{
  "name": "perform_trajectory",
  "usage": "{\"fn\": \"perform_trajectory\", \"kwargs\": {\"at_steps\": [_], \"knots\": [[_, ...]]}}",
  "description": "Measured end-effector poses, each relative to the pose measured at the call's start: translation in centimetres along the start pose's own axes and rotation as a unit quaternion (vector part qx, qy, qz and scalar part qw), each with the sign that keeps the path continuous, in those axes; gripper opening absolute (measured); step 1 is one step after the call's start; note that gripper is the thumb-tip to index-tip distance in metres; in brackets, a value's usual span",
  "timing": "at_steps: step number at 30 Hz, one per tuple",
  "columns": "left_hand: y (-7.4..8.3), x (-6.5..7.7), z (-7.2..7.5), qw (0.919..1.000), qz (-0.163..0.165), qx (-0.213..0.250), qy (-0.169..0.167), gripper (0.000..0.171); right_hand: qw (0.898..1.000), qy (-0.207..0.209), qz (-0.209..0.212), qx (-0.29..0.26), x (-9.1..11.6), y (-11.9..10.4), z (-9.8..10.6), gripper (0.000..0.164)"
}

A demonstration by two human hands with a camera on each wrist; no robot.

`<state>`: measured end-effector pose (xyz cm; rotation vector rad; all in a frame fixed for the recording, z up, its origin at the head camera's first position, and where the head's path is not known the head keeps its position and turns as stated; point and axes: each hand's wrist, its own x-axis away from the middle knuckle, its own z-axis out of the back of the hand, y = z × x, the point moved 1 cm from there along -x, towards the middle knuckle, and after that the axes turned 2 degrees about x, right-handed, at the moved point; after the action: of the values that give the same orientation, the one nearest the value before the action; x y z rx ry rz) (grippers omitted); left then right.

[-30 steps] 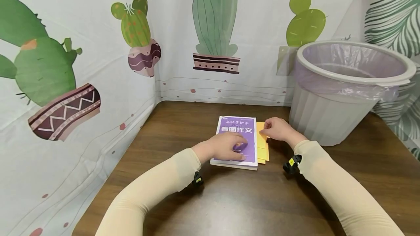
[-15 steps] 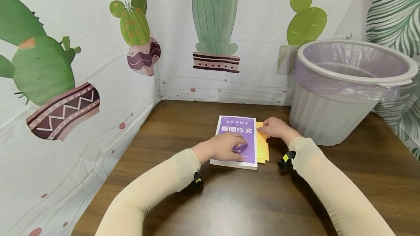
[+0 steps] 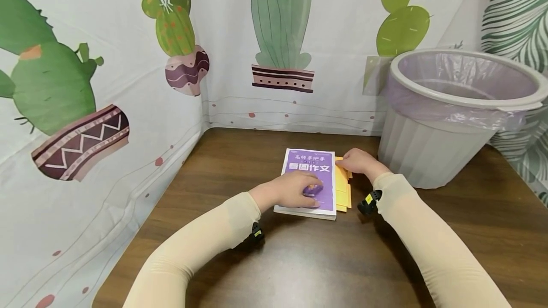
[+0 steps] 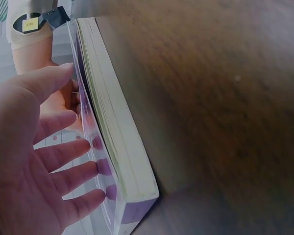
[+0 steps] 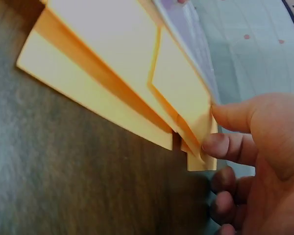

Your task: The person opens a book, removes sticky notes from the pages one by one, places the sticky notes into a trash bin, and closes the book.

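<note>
While the left hand [image 3: 294, 190] rests spread on the purple book [image 3: 318, 159], the right hand [image 3: 360, 161] (the nearer) pinches the yellow papers [image 3: 343, 193] at their far end, right of the book.

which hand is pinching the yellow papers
The right hand: it pinches the yellow papers at their far end, beside the bin, whereas the left hand rests on the purple book with its fingers relaxed.

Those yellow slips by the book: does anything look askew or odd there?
Yes: the yellow slips jut unevenly past the right edge of the purple book, their edges staggered rather than lined up. The right hand pinches them near the far end.
</note>
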<state>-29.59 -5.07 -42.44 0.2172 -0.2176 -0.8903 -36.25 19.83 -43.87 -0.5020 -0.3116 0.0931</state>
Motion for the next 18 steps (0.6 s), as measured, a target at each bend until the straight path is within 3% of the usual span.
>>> {"fn": "perform_trajectory", "kwargs": {"at_steps": [5,9,18], "knots": [[-0.2,0.1,0.1,1.0,0.005,0.007,-0.003,0.057,0.998,-0.027,0.049,0.001,0.4,0.2,0.2,0.028],[-0.3,0.1,0.2,1.0,0.005,0.006,0.001,0.056,0.996,-0.036,0.076,0.006,0.8,0.2,0.4,0.03],[-0.2,0.4,0.1,0.9995,0.01,0.029,-0.004,0.059,0.997,-0.031,0.068,0.0,1.2,0.2,-0.1,0.04]]}}
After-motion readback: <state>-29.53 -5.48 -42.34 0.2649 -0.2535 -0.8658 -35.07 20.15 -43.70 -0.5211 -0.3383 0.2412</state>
